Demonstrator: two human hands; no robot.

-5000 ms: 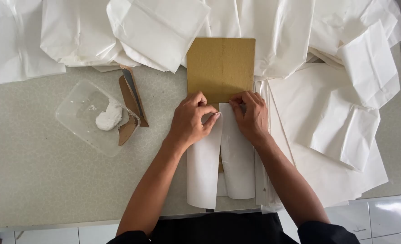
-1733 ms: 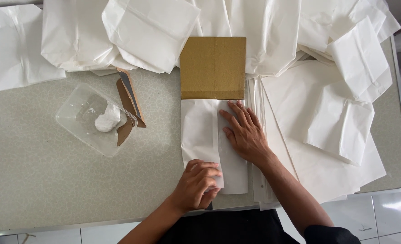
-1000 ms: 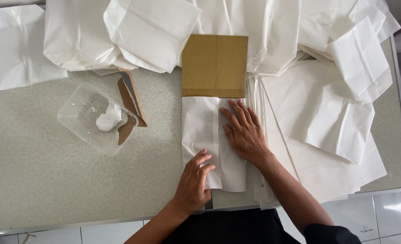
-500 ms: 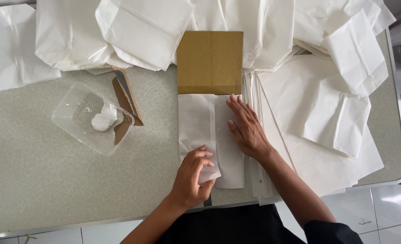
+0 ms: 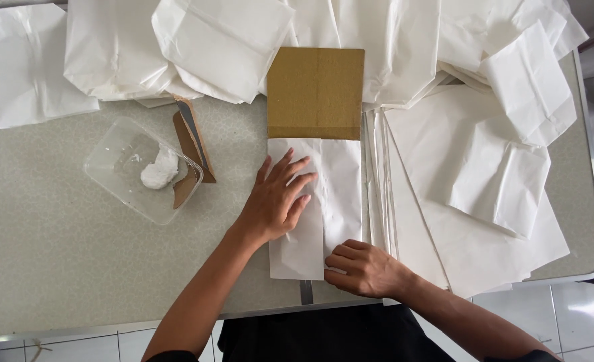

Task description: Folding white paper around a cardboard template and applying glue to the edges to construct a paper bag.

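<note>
While the right hand point(image 5: 367, 268) sits nearest the table edge, curled with its fingertips pinching or pressing the bottom right corner of the folded white paper point(image 5: 317, 208), I honestly can't tell if it's actually gripping the flap or just pushing on it. The left hand point(image 5: 277, 201) is a bit further up, wide open, palm down, fingers spread flat across the left half of that paper. Holds nothing, just pins it, which I'd guess keeps the fold from springing back.

The paper lies lengthwise in front of the person, its top end tucked under or butted against a brown cardboard piece point(image 5: 315, 92); looks like the card works as a folding template, though that's my read.

Off to the left there's a clear plastic tub point(image 5: 119, 161) with a white blob of paste point(image 5: 159, 171) in it, and a cardboard scrap point(image 5: 191, 144) leaning on its rim. On the right is a stack of flat white sheets point(image 5: 457, 214), and the far side is heaped with finished-looking white paper bags point(image 5: 223, 47).

The table point(image 5: 55, 234) is a pale speckled top with a metal rim, and white floor tiles point(image 5: 578, 315) show below it.
</note>
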